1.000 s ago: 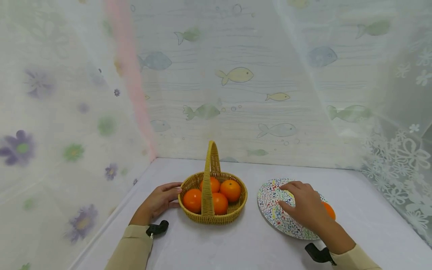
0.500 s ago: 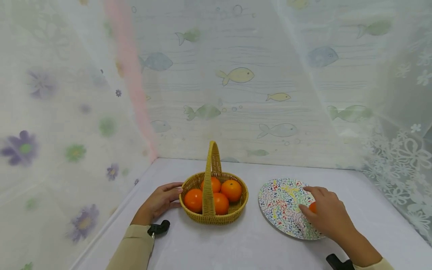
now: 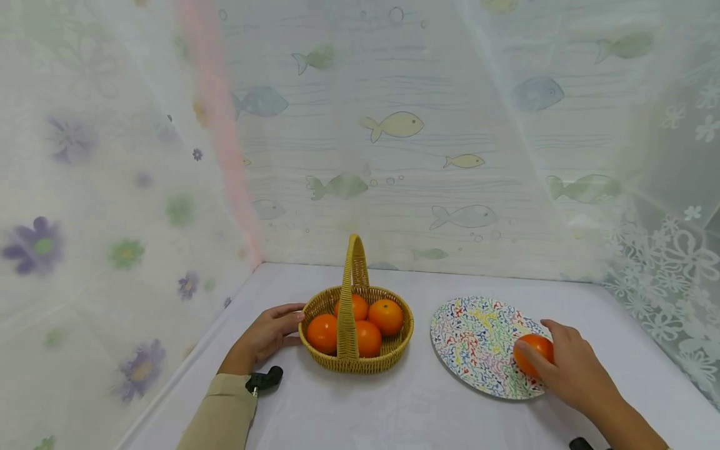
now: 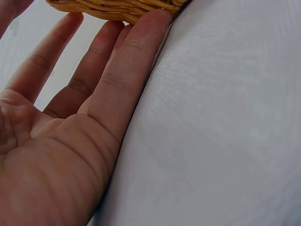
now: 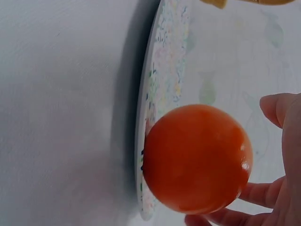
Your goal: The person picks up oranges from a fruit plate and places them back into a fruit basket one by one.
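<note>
A yellow wicker basket (image 3: 347, 351) with an arched handle stands left of centre, with several oranges (image 3: 385, 317) inside. My left hand (image 3: 265, 334) touches its left side. The left wrist view shows the fingers (image 4: 124, 70) extended, tips at the woven wall (image 4: 117, 10). On the right, a single orange (image 5: 197, 159) rests at the right edge of a round, multicoloured speckled board (image 3: 472, 344). My right hand (image 3: 576, 369) is spread around that orange. The right wrist view shows its thumb (image 5: 275, 109) apart from the fruit and the other fingertips at its far side, partly hidden.
A white cloth (image 3: 405, 412) covers the table. Behind it hangs a pale curtain (image 3: 394, 187) printed with fish, and a flowered one (image 3: 84, 262) runs along the left. Sheer lace with white flowers (image 3: 664, 281) hangs at the right.
My right hand has moved right, from over the middle of the board to around the lone orange, which now shows more fully. The left hand and basket have stayed nearly still.
</note>
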A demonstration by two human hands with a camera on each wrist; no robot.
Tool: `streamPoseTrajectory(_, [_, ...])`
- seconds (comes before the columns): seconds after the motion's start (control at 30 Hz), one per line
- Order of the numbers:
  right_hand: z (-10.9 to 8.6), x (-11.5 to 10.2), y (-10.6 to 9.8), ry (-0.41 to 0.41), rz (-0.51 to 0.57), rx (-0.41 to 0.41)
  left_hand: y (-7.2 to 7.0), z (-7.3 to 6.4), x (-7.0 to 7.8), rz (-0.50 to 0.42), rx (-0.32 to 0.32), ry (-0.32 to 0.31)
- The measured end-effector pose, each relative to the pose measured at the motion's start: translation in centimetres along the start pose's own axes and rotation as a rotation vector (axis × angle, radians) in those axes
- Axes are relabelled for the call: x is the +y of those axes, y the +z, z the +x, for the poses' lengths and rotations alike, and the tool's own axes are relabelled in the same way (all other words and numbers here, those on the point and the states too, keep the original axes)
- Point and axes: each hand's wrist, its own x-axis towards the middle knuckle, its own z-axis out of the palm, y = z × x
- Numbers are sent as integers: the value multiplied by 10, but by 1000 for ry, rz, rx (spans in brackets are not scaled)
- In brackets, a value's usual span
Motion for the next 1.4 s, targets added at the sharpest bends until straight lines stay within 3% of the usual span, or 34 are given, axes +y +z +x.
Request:
streamPoseTrajectory(0.57, [6,15,-2,62,1,-145,0,-2,1,-11,-1,10])
streamPoseTrajectory(0.8, [5,14,-2,66,4,-144,0,-2,0,-18,14,-5])
streamPoseTrajectory(0.97, [3,11,-2,102,30,-166,0,-2,-1,-15,-10,2])
streamPoseTrajectory(1.1, [2,7,-1,107,47,-146,-1,-1,-1,-16,-3,0])
streamPoseTrajectory(1.4, [2,3,6,25,-7,-35,-1,2,-3,-23,2,2])
